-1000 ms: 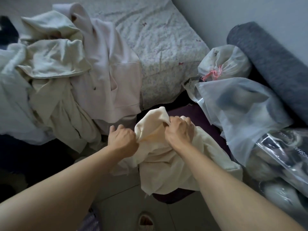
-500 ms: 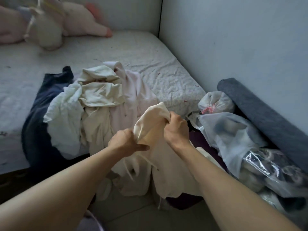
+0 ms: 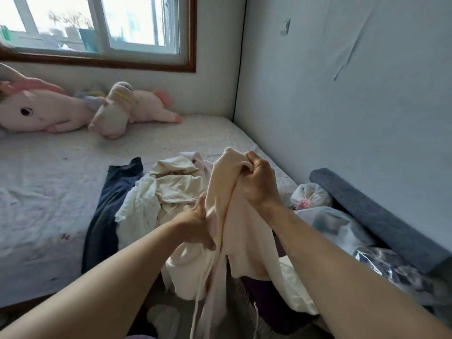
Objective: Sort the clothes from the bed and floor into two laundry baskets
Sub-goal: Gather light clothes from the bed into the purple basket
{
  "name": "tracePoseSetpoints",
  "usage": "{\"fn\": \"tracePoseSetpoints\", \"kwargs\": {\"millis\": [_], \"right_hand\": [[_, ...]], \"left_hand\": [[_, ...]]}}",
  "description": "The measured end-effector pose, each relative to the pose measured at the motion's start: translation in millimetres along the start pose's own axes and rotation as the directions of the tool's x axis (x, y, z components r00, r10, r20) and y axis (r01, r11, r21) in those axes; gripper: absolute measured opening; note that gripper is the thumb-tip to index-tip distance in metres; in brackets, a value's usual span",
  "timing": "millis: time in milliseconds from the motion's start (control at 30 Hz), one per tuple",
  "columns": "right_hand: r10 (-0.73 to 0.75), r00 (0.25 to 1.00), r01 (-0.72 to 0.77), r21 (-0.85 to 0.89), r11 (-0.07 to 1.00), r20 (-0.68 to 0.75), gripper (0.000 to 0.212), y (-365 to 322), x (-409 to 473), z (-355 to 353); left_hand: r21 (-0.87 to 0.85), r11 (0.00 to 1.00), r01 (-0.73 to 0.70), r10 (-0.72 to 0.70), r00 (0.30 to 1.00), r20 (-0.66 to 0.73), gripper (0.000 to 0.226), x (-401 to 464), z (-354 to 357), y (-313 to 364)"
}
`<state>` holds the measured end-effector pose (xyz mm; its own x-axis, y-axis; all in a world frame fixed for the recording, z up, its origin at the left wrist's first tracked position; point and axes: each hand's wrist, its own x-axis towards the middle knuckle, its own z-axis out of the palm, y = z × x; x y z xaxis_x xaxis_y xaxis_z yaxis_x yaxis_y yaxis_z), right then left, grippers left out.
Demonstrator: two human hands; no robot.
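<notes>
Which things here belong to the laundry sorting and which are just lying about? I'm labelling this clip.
Job:
cream garment, gripped by left hand and right hand
clothes pile on the bed
navy garment

Lying about:
plush toys
plastic bags
grey roll

Two bare forearms, no sleeves; left hand (image 3: 195, 225) & right hand (image 3: 256, 184) w/o gloves, rings.

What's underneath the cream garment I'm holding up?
Below the cream garment, dark purple fabric and more pale cloth show. The hanging garment covers whatever holds them; no basket is clearly visible.
</notes>
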<state>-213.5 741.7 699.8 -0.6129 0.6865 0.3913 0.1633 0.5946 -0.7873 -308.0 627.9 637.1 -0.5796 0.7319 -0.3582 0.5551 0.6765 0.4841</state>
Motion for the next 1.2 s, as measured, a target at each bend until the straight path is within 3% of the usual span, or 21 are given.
{"fn": "tracePoseSetpoints", "kwargs": {"millis": [67,167,267,333,433,533,633,800,867,933,967,1033,1067,1133,1200], "right_hand": [[-0.034,0.999,0.034,0.027,0.999,-0.007,0.028,-23.4,1.2,-6.7],[-0.083,0.996,0.084,0.047,0.995,-0.03,0.025,-56.7,4.3,-17.6],[-0.092,0.992,0.093,0.019,0.995,-0.086,0.028,-78.5,11.0,-28.1],[-0.08,0.989,0.081,0.004,0.997,-0.126,0.028,-87.9,14.3,-34.8],[-0.043,0.988,0.044,0.001,0.999,-0.146,0.036,-95.3,15.3,-41.7],[0.008,0.992,-0.011,-0.023,1.0,-0.124,0.025,-97.4,13.6,-42.1],[0.041,0.996,-0.04,0.004,0.999,-0.077,0.026,-101.8,11.1,-38.7],[0.029,0.961,-0.059,0.102,0.993,0.276,0.03,-110.0,-3.9,-20.1],[0.009,0.892,-0.109,0.195,0.975,0.452,0.043,-111.2,-12.7,-17.2],[-0.017,0.771,-0.188,0.252,0.949,0.637,0.067,-111.6,-18.9,-16.8],[-0.024,0.728,-0.179,0.223,0.958,0.685,0.079,-109.9,-19.6,-15.4],[-0.033,0.715,-0.017,0.065,0.998,0.698,0.096,-108.3,-24.7,-8.1],[-0.038,0.758,0.058,-0.01,0.998,0.651,0.095,-107.9,-26.4,-4.1],[-0.067,0.87,0.087,-0.018,0.996,0.488,0.072,-111.7,-28.9,-0.4],[-0.101,0.91,0.077,0.074,0.994,0.403,0.054,-119.9,-30.7,-3.8]], "left_hand": [[-0.17,0.985,0.004,-0.011,0.999,-0.041,0.116,-15.1,-17.9,2.8],[-0.327,0.942,-0.074,0.071,0.997,-0.023,0.059,-34.8,-39.3,4.2],[-0.371,0.927,-0.047,0.051,0.999,0.001,0.057,-46.8,-50.8,-0.2],[-0.338,0.941,-0.027,0.024,1.0,-0.013,0.038,-53.8,-56.6,-5.7],[-0.304,0.952,-0.04,-0.015,0.984,-0.177,0.025,-63.4,-68.9,-10.6],[-0.312,0.947,-0.069,-0.033,0.951,-0.309,0.03,-71.9,-82.8,-8.2],[-0.502,0.863,-0.055,-0.153,0.919,-0.364,0.031,-80.7,-94.4,-1.7],[-0.696,0.698,-0.166,-0.242,0.861,-0.448,0.01,-96.8,-112.7,23.3],[-0.825,0.517,-0.227,-0.274,0.869,-0.411,0.005,-102.9,-120.2,33.2],[-0.897,0.36,-0.257,-0.288,0.884,-0.369,0.025,-112.1,-123.6,38.2],[-0.904,0.327,-0.277,-0.286,0.882,-0.374,0.029,-115.8,-124.3,40.7],[-0.894,0.317,-0.318,-0.269,0.873,-0.406,0.035,-126.7,-123.9,46.1],[-0.888,0.308,-0.342,-0.246,0.873,-0.421,0.036,-130.7,-123.4,49.8],[-0.89,0.271,-0.365,-0.219,0.877,-0.427,0.021,-142.0,-122.2,54.9],[-0.906,0.198,-0.375,-0.166,0.898,-0.407,0.016,-158.8,-121.9,58.2]]}}
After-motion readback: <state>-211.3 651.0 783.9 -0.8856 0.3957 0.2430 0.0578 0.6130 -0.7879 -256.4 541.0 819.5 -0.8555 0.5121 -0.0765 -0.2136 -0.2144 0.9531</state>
